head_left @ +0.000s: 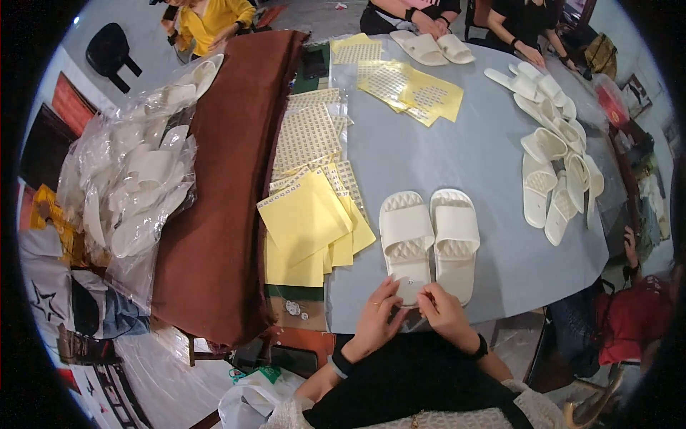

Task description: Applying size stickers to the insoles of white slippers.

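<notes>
At the lower centre of the frame, a white slide sandal with a quilted footbed [407, 232] lies on the smooth grey tabletop [493, 164], its heel toward the lower edge, just beside a matching white slide sandal [456, 232]. The left hand [376, 314] is half open, fingertips at the heel's left edge; the right hand [449, 314] is curled, thumb and forefinger close together at its right edge. Whether either grips it, I cannot tell. Between them, a small pale label [411, 283] shows on the heel. Yellow paper sheets [307, 222] overlap left of centre.
</notes>
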A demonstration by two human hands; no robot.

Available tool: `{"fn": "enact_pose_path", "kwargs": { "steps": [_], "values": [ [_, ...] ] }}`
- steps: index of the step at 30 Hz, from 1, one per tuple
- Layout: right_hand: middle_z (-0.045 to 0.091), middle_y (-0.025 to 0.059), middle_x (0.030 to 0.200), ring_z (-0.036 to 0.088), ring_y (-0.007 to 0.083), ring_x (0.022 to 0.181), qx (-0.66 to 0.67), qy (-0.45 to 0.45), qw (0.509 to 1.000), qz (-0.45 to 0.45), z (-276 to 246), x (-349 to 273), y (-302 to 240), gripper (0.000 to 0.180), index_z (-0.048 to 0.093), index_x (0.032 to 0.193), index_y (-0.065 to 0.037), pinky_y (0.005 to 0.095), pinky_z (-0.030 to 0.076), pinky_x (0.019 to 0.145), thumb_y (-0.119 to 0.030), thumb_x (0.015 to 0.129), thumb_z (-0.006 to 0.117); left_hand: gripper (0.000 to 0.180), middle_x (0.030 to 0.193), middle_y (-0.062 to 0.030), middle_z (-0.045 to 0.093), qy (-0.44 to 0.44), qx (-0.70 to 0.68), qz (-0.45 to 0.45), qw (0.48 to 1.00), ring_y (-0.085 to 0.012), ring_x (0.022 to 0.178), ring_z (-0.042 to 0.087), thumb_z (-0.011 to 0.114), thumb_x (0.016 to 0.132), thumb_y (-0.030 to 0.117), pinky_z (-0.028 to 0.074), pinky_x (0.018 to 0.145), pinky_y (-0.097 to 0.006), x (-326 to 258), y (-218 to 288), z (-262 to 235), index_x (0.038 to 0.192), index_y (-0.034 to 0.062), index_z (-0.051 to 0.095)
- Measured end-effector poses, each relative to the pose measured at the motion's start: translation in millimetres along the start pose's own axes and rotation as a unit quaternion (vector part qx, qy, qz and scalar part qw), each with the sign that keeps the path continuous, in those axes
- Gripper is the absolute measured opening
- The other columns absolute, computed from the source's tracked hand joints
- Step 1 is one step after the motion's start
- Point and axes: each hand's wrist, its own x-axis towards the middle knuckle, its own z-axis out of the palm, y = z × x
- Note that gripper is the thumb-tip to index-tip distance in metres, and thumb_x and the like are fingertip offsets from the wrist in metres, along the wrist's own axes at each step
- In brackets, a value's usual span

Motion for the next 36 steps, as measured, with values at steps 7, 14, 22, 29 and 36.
{"fn": "enact_pose_path", "kwargs": {
  "steps": [7, 14, 22, 29, 36],
  "values": [
    [0.059, 0.0156, 0.067, 0.06, 0.0313, 0.062, -0.061, 0.068, 0.995, 0.046, -1, -14, 14, 0.021, 0.058, 0.084, -0.003, 0.0369, 0.045, 0.055, -0.024, 0.088, 0.057, 0.019, 0.12, -0.0182, 0.052, 0.088, 0.234, -0.13, 0.96, -0.0389, 0.117, 0.046, 0.065, 0.078, 0.01, 0.039, 0.095, -0.045, 32, -4, -73, 0.095, 0.0035, 0.06],
    [0.059, 0.0114, 0.061, 0.058, 0.0285, 0.052, -0.138, 0.159, 0.97, -0.124, 16, -13, 45, 0.019, 0.061, 0.077, -0.007, 0.0373, 0.044, 0.047, -0.024, 0.085, 0.059, 0.038, 0.132, -0.0182, 0.042, 0.012, 0.358, -0.148, 0.922, -0.0377, 0.127, 0.033, 0.07, 0.074, 0.023, 0.034, 0.099, -0.047, 56, -11, -86, 0.107, 0.0067, 0.062],
    [0.058, 0.0093, 0.06, 0.058, 0.0258, 0.05, -0.143, 0.168, 0.962, -0.162, 17, -16, 48, 0.019, 0.06, 0.074, -0.006, 0.0349, 0.044, 0.045, -0.022, 0.084, 0.06, 0.034, 0.137, -0.0152, 0.038, -0.049, 0.475, -0.114, 0.871, -0.0346, 0.13, 0.03, 0.067, 0.076, 0.02, 0.031, 0.1, -0.047, 56, -30, -77, 0.106, 0.0049, 0.061],
    [0.06, 0.0099, 0.065, 0.059, 0.0256, 0.053, -0.142, 0.168, 0.958, -0.183, 13, -18, 41, 0.017, 0.06, 0.077, -0.006, 0.0341, 0.045, 0.047, -0.021, 0.084, 0.061, 0.016, 0.1, -0.0111, 0.065, 0.124, 0.265, -0.086, 0.952, -0.0263, 0.103, 0.058, 0.056, 0.085, 0.009, 0.045, 0.085, -0.034, 61, -39, -93, 0.095, 0.0003, 0.064],
    [0.061, 0.0111, 0.066, 0.06, 0.0279, 0.055, -0.114, 0.159, 0.964, -0.182, 17, -15, 45, 0.015, 0.061, 0.078, -0.006, 0.0348, 0.046, 0.048, -0.019, 0.084, 0.062, 0.023, 0.089, -0.0006, 0.058, 0.366, -0.082, -0.156, 0.914, -0.0057, 0.08, 0.049, 0.049, 0.095, 0.017, 0.04, 0.072, -0.021, 75, -7, -95, 0.094, -0.0041, 0.059]
  ]
}}
